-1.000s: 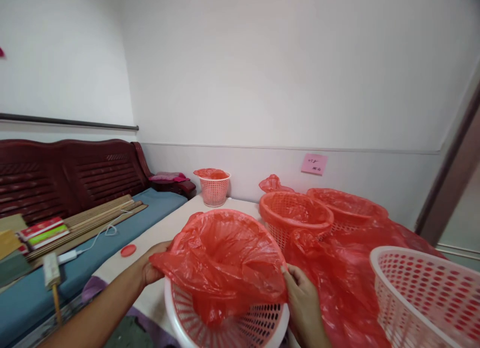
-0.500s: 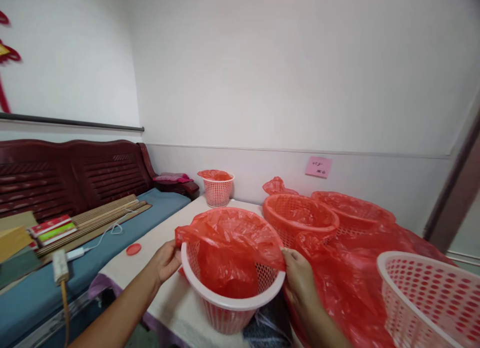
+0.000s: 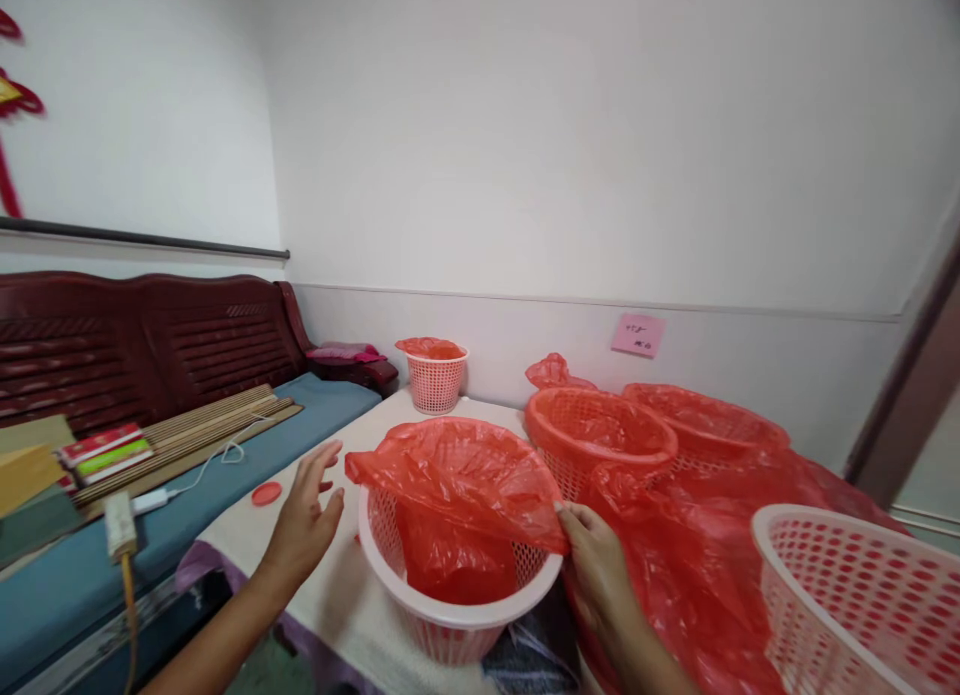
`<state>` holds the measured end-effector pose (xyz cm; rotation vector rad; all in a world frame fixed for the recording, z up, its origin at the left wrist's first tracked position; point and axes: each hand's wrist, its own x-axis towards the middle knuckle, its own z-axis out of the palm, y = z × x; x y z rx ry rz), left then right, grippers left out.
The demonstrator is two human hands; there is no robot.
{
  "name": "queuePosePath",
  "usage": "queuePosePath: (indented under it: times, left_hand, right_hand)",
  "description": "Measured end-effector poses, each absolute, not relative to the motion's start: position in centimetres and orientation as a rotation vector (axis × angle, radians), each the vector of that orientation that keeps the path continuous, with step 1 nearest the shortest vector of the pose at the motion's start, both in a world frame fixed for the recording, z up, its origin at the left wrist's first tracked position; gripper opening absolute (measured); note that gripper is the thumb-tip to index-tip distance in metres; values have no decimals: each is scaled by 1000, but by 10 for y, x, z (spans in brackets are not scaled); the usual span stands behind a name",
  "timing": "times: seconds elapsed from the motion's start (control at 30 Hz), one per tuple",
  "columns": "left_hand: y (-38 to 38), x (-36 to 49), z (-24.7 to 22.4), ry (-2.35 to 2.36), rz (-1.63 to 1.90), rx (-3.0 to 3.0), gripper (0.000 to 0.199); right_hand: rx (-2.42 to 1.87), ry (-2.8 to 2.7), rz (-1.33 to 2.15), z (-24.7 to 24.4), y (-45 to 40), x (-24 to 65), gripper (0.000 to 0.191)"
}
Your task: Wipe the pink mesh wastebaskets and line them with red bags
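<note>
A white perforated plastic basket (image 3: 457,615) stands in front of me on a cloth-covered table. Inside it hangs a red plastic bag (image 3: 457,475), folded over the far half of the rim, while the near rim is bare. My right hand (image 3: 596,555) pinches the bag's edge at the right side of the rim. Apart from the basket, to its left, my left hand (image 3: 304,515) is raised with fingers spread and holds nothing. Dark fabric (image 3: 536,645) lies beside the basket's base.
Bag-lined baskets stand behind: a small one (image 3: 437,380) by the wall and two at right (image 3: 600,415) (image 3: 709,415). A white basket (image 3: 862,585) sits at far right beside loose red plastic (image 3: 690,565). A red lid (image 3: 266,493) lies left, near a wooden bench (image 3: 150,340).
My left hand has let go of the bag's left edge and moved up and left, its fingers opening. My right hand still grips the bag, and the basket has shifted slightly left.
</note>
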<state>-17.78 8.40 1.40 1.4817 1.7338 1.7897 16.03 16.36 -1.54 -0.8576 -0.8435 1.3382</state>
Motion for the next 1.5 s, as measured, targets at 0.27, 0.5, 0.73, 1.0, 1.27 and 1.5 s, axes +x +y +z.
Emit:
queuePosePath:
  times: [0.27, 0.5, 0.73, 1.0, 1.27, 1.5]
  left_hand:
    - [65, -163, -1, 1754, 1563, 1878, 8]
    - [33, -145, -37, 1650, 1298, 1994, 14]
    - [27, -153, -15, 2001, 1787, 1989, 9]
    - [40, -154, 9, 2082, 1399, 2481, 57]
    - [62, -163, 18, 2111, 1350, 2678, 55]
    - [82, -176, 21, 2213, 1216, 2793, 51]
  right_hand:
    - [-856, -865, 1316, -15, 162, 163, 27]
    - [-845, -861, 1325, -17, 155, 165, 26]
    - [-746, -861, 1412, -14, 153, 166, 26]
    - [-809, -843, 1550, -20, 137, 170, 40]
    - [-993, -1407, 691, -8, 128, 182, 26]
    - [-811, -1903, 72, -6, 121, 176, 29]
